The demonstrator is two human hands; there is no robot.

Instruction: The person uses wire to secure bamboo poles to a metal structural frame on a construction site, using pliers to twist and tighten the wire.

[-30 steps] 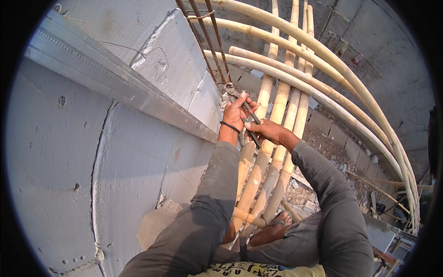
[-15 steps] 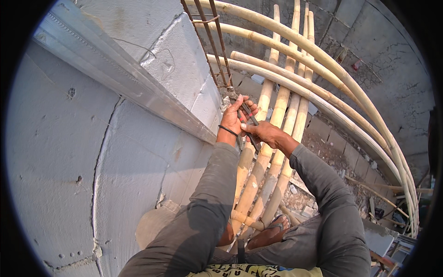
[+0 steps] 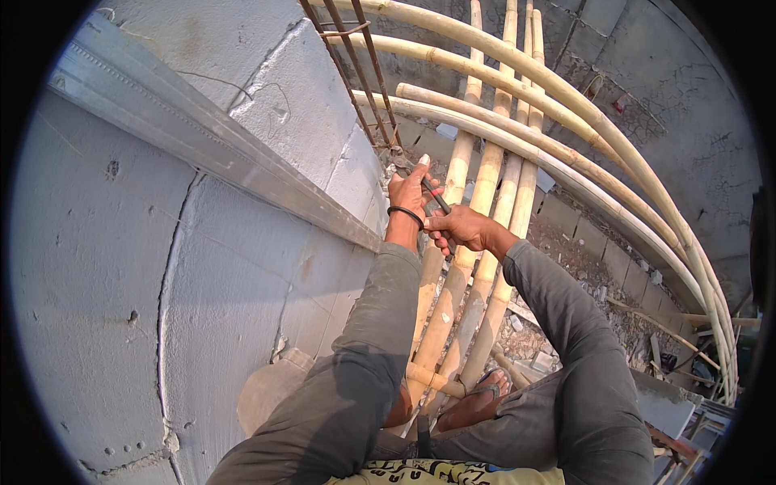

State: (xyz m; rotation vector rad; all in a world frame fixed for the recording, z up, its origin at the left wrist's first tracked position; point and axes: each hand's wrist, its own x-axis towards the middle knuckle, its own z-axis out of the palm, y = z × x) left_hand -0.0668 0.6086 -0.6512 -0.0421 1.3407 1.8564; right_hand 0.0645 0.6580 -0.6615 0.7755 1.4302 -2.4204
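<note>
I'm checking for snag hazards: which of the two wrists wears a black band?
The left wrist, belonging to the hand nearer the rusty rebar: a black band circles it, while the right wrist shows none.

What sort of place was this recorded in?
Most likely a building site: there is an unfinished-looking grey block wall, rusty steel bars standing by its end, and long bamboo poles crossing one another like rough scaffolding.

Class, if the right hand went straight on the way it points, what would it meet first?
The right hand would probably meet the left wrist, with its black band, first; depth is unclear.
</note>
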